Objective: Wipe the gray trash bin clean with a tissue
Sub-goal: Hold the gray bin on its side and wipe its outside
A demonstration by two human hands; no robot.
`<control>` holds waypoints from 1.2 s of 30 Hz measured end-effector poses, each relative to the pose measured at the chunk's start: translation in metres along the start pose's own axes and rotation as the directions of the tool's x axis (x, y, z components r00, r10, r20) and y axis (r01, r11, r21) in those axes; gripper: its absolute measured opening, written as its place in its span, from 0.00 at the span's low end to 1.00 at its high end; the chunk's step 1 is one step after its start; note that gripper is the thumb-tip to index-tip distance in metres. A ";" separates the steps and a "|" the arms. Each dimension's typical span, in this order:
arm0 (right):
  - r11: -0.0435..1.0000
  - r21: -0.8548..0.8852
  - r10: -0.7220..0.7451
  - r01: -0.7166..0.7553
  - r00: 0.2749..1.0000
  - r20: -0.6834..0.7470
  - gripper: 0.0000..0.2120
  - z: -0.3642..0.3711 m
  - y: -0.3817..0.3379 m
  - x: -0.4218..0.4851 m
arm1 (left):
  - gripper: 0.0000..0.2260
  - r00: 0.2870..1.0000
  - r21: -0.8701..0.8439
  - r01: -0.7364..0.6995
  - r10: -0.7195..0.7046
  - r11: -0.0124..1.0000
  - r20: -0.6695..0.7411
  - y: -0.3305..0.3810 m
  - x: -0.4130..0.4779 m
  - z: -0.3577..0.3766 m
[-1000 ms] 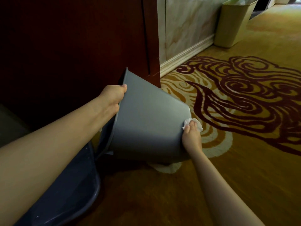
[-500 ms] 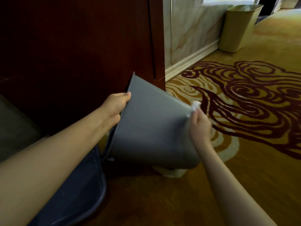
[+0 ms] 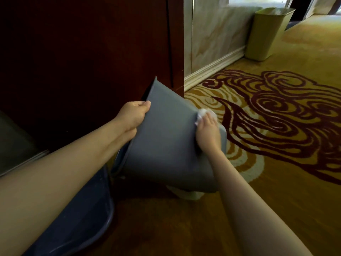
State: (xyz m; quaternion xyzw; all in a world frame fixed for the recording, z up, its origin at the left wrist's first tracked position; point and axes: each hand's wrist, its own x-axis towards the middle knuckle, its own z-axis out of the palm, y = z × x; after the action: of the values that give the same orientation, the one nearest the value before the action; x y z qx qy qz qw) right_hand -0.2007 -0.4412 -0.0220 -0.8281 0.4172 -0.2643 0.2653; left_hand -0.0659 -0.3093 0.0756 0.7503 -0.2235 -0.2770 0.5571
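A gray trash bin [image 3: 166,145] leans tilted over patterned carpet [image 3: 276,126], mid-scene. The left hand [image 3: 132,115] grips its rim; the right hand [image 3: 208,130] presses a white tissue [image 3: 203,113] to its far right edge. A hard push could probably slip the rim free, dropping the bin.

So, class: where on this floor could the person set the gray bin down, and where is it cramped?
Free: the patterned carpet right of the gray bin, up to the beige bin by the marble wall, and the plain carpet below the right hand. Crowded: left, between the dark wood panel and blue bin.
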 end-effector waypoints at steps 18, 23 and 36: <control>0.950 0.247 -0.180 0.191 0.981 -0.068 0.13 0.006 -0.044 0.022 | 0.09 0.992 -0.110 0.081 -0.069 0.991 0.104 0.001 -0.007 -0.026; 0.942 0.322 0.132 -0.100 0.988 -0.081 0.14 0.003 -0.004 0.014 | 0.09 0.988 -0.114 0.101 -0.087 0.988 0.127 -0.001 -0.007 -0.020; 0.818 0.191 -0.560 0.543 0.827 0.045 0.20 0.032 -0.086 -0.106 | 0.11 0.968 -0.263 0.175 -0.117 0.949 0.221 -0.001 -0.002 -0.022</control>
State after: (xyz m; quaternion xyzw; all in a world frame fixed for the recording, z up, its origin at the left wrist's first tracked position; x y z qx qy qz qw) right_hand -0.1868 -0.3017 -0.0108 -0.8998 0.1217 -0.3228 0.2672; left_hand -0.0529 -0.2923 0.0795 0.6461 -0.1811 -0.4217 0.6098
